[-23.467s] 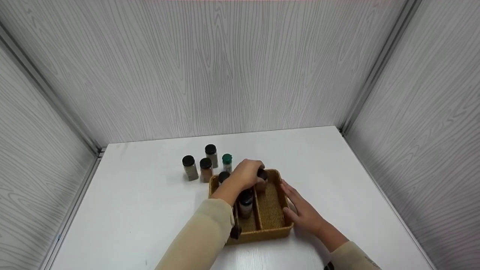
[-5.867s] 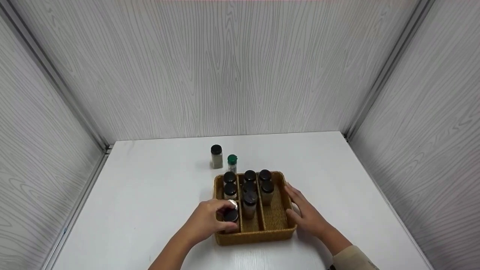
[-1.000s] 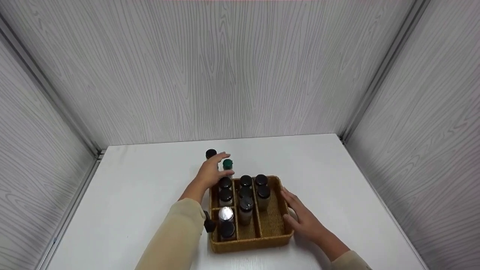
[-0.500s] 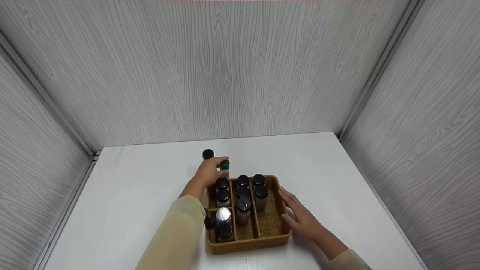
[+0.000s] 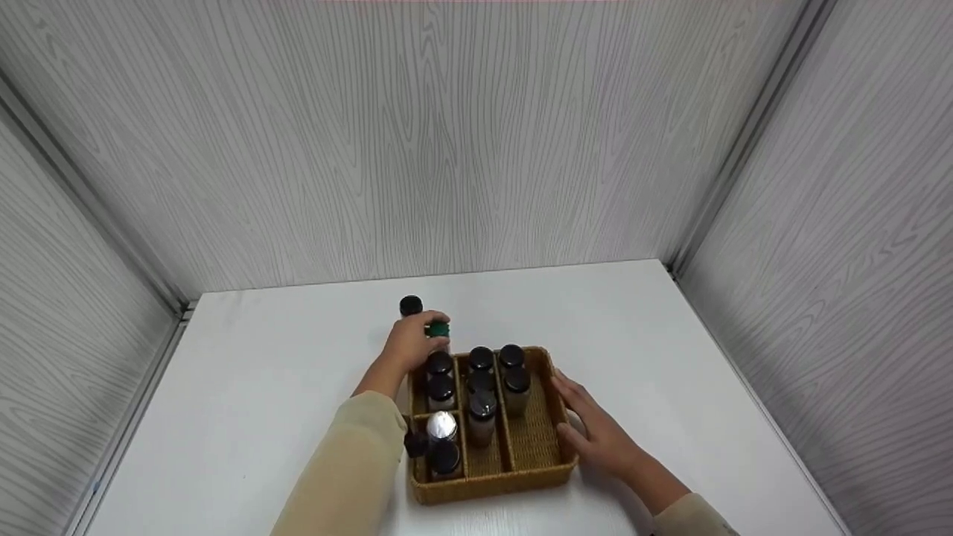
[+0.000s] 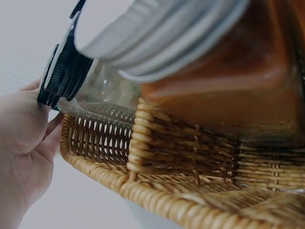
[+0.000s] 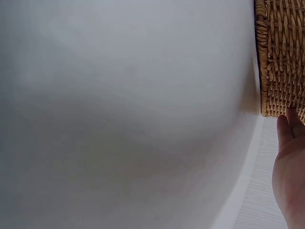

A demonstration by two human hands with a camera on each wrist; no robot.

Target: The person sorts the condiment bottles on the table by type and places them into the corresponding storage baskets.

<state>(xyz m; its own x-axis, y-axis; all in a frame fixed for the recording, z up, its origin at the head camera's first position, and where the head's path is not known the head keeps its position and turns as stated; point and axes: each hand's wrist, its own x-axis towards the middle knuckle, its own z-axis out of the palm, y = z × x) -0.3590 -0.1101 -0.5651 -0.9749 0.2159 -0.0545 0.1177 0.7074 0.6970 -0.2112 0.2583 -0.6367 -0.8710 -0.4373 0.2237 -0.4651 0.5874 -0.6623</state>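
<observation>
My left hand (image 5: 404,344) grips a small spice jar with a green cap (image 5: 439,329) behind the wicker basket (image 5: 491,487). Thumb and fingers lie on either side of the cap; the jar's body is mostly hidden. Just behind that hand stands a black-capped spice jar (image 5: 411,305), its lower part covered. My right hand (image 5: 601,439) rests with extended fingers against the basket's right side, and its fingertips touch the weave in the right wrist view. Several black-capped jars (image 5: 482,408) stand upright in the basket's compartments, along with one silver-capped jar (image 5: 442,426) at front left.
The white tabletop (image 5: 260,417) surrounds the basket, with grey wood-grain panels (image 5: 432,149) at the back and sides. The basket's right compartment (image 5: 537,443) has bare wicker floor toward the front. A dark wrist device (image 5: 415,443) hangs close beside the front-left jars.
Since the older frames, jars from the table have come to stand in the basket. Over the last second my left fingers have closed on the green-capped jar; my right hand stays at the basket.
</observation>
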